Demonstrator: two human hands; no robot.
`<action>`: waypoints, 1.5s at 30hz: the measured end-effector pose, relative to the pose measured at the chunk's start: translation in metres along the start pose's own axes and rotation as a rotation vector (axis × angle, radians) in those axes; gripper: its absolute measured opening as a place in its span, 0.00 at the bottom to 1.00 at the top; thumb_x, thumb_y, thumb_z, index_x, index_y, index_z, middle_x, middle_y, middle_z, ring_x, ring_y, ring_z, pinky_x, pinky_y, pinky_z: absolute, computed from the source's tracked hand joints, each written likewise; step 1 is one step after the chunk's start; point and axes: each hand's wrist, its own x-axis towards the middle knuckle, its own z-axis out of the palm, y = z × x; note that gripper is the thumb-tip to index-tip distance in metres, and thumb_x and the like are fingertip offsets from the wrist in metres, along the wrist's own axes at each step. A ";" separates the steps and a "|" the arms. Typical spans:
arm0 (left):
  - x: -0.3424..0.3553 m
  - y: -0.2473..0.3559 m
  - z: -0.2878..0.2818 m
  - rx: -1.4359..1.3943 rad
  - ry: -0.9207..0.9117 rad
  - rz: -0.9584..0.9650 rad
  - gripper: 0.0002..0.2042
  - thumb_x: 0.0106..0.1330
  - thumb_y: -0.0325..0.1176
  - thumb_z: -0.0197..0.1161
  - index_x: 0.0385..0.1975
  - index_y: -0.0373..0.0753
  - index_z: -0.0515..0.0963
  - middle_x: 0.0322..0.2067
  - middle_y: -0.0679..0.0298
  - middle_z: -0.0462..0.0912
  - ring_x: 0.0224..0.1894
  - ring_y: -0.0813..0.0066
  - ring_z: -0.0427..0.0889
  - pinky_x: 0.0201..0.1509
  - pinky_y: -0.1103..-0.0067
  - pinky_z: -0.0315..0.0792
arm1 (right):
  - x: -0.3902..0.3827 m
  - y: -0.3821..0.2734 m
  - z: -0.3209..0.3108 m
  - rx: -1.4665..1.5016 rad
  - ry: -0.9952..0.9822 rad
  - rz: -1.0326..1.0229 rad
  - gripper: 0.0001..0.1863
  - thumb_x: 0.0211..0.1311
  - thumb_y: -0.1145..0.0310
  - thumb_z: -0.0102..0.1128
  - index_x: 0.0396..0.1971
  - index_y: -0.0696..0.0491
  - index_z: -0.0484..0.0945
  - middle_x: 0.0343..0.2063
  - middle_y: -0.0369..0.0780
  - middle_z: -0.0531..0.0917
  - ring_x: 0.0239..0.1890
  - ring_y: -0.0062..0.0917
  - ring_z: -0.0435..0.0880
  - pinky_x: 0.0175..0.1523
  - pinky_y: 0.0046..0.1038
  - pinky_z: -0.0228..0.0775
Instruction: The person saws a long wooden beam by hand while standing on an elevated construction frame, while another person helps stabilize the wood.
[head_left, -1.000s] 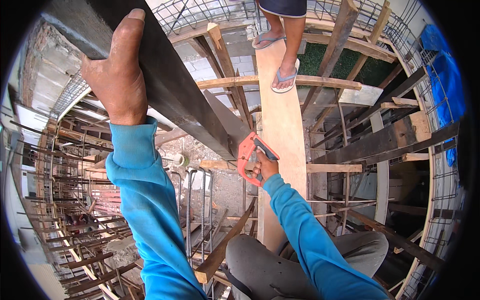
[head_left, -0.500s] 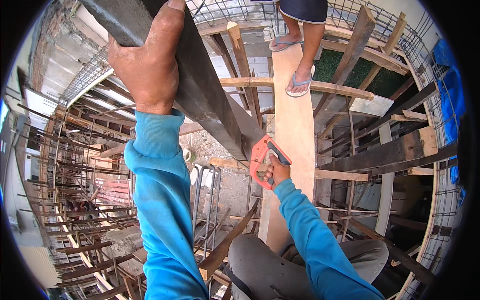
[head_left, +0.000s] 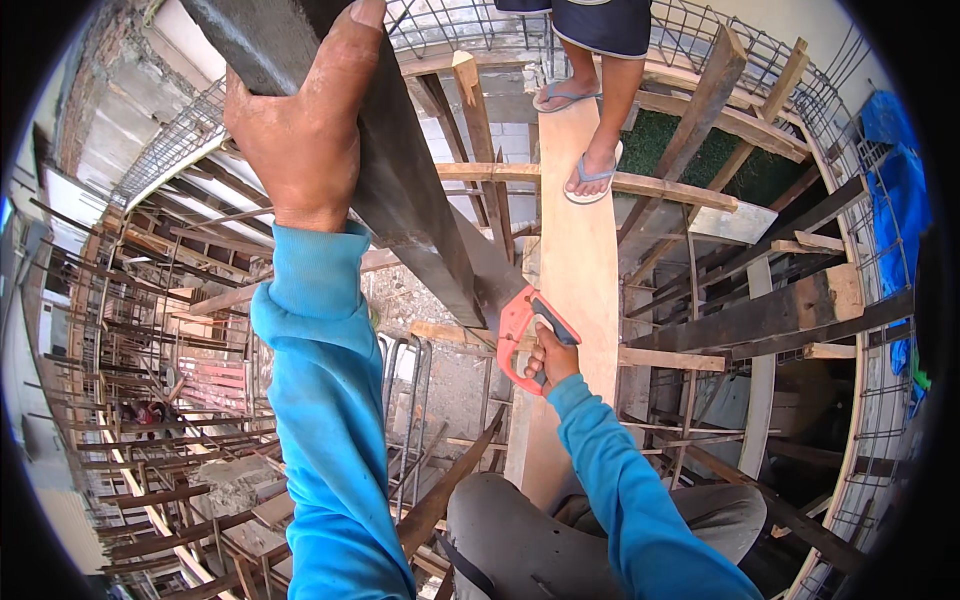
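Observation:
My left hand grips a dark wooden beam that slants from upper left down toward the centre. My right hand is closed around the red and black handle of a hand saw, right at the beam's lower end. The saw blade is hidden against the beam. Both of my arms are in blue sleeves. I sit on a pale wooden plank that runs away from me, with my knee in grey trousers at the bottom.
Another person in sandals stands on the far end of the plank, one foot on it. Crossing timber beams and steel rebar cages surround me, with an open drop below. A blue tarpaulin hangs at right.
My left hand and the beam have shifted right and closer to the camera. The saw handle and my right hand have moved slightly right. The other person's feet appear nearer.

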 end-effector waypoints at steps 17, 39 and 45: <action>-0.002 -0.012 -0.002 -0.071 0.002 0.019 0.20 0.56 0.39 0.71 0.43 0.31 0.81 0.40 0.62 0.82 0.42 0.75 0.80 0.50 0.79 0.71 | -0.125 0.003 -0.078 -0.058 0.201 0.232 0.06 0.66 0.63 0.53 0.35 0.48 0.71 0.11 0.30 0.59 0.10 0.18 0.59 0.16 0.26 0.58; 0.000 -0.002 0.008 -0.021 0.036 -0.026 0.19 0.59 0.43 0.66 0.46 0.39 0.82 0.42 0.59 0.83 0.44 0.72 0.82 0.54 0.76 0.72 | -0.067 -0.013 0.011 0.084 0.083 0.161 0.16 0.64 0.58 0.56 0.21 0.47 0.64 0.11 0.30 0.60 0.12 0.19 0.60 0.19 0.27 0.59; -0.006 -0.012 -0.004 -0.073 0.027 -0.069 0.20 0.60 0.44 0.65 0.46 0.37 0.81 0.44 0.60 0.83 0.48 0.71 0.81 0.57 0.75 0.71 | -0.070 0.044 -0.063 0.059 0.030 0.017 0.14 0.63 0.63 0.58 0.22 0.50 0.65 0.10 0.31 0.60 0.10 0.20 0.62 0.16 0.27 0.60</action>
